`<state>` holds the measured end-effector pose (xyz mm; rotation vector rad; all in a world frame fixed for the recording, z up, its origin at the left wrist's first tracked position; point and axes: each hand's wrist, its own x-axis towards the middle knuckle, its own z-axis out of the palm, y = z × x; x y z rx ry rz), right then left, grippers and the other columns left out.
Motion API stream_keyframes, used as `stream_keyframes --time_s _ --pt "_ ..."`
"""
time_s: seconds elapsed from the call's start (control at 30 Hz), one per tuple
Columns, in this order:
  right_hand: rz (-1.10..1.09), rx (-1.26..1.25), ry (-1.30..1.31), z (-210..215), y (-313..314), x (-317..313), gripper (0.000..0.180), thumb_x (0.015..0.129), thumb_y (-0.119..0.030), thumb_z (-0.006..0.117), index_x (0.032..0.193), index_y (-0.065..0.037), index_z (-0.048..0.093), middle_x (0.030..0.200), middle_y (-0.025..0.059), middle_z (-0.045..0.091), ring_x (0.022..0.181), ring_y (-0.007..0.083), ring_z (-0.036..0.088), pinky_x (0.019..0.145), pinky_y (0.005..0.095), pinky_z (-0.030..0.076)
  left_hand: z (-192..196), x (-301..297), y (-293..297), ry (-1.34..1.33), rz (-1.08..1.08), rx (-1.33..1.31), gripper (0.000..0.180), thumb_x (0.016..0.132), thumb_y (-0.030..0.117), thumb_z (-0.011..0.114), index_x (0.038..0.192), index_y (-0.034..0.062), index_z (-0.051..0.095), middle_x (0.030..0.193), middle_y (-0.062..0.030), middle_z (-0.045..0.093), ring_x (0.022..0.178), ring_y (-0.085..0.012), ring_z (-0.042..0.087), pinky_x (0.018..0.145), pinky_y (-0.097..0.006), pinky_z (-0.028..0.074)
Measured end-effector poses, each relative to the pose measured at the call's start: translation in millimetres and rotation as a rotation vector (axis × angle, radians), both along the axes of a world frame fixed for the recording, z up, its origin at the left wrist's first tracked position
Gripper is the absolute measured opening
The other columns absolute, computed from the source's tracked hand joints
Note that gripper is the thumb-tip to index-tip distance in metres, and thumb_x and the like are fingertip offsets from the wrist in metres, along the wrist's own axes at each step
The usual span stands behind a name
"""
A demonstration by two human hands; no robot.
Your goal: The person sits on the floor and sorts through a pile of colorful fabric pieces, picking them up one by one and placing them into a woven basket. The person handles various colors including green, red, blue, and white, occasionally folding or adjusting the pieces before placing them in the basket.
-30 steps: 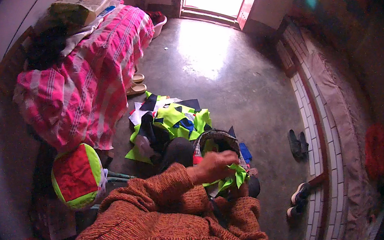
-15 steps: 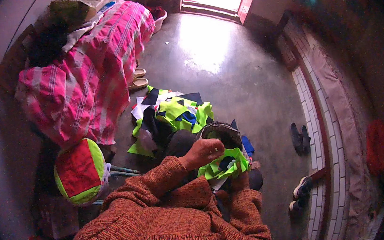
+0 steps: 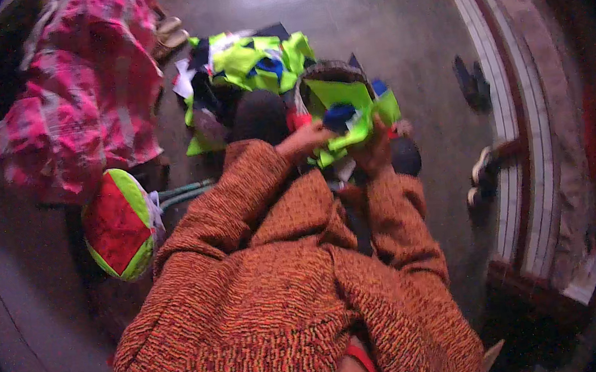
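Clockwise positions, taken from the view's ctr., are as follows: at 10 o'clock, pink-and-white plaid cloth [image 3: 82, 100]; at 9, red cushion [image 3: 117, 225] w/ lime-green edging; at 11, pale shoes [image 3: 169, 37]; nr. 12, mixed fabric scrap pile [image 3: 250, 59] on floor. Just past 12, L hand [image 3: 305, 139], fingertips at dark-blue scrap [image 3: 339, 117]; blur hides whether they pinch. At 1, round open container [image 3: 333, 73]. At 2, lime-green fabric piece [image 3: 358, 133], clamped in R hand [image 3: 375, 149], set apart from L; at 2 also, dark slippers [image 3: 473, 81].
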<state>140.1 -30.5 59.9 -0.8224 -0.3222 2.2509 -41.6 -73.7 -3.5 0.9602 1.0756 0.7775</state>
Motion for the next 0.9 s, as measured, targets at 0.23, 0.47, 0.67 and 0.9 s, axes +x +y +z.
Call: stream_keyframes --time_s 0.23,0.47,0.67,0.9 --pt "0.091 -0.038 0.083 -1.3 -2.1 -9.4 0.041 0.085 -0.035 0.049 0.117 -0.009 0.047 0.112 0.0082 0.054 0.104 0.0236 0.051 0.093 0.0416 0.036 47.9 -3.2 -1.1 -0.564 0.175 -0.259 0.053 0.082 0.047 0.053 0.122 0.0153 0.041 0.117 -0.0072 0.047 0.099 -0.0271 0.052 0.065 -0.042 0.051" --pt "0.359 1.09 -0.779 -30.4 -2.1 10.3 0.033 0.081 -0.013 0.059 0.112 -0.007 0.049 0.107 0.0068 0.055 0.098 0.0196 0.054 0.085 0.0345 0.043 31.8 -5.9 3.7 -0.442 0.26 -0.255 0.036 0.084 0.032 0.051 0.113 0.0119 0.048 0.108 -0.0058 0.052 0.095 -0.0219 0.053 0.073 -0.042 0.048" --pt "0.031 0.259 -0.218 -24.4 8.6 -7.8 0.036 0.078 -0.004 0.06 0.112 -0.005 0.049 0.105 0.0064 0.056 0.095 0.0182 0.056 0.083 0.0316 0.045 53.5 -3.4 5.6 -0.48 0.529 -0.289 0.025 0.083 0.02 0.053 0.105 0.0076 0.051 0.093 -0.0073 0.056 0.084 -0.0208 0.054 0.066 -0.041 0.052" --pt "-0.034 0.196 -0.112 -7.2 13.3 -12.5 0.043 0.075 0.0 0.057 0.116 -0.006 0.046 0.107 0.0083 0.056 0.095 0.0215 0.057 0.084 0.0333 0.046 8.7 -9.2 13.6 -0.398 0.761 -0.273 0.022 0.084 0.019 0.05 0.103 0.0084 0.046 0.088 -0.0055 0.05 0.071 -0.0179 0.052 0.066 -0.038 0.052"
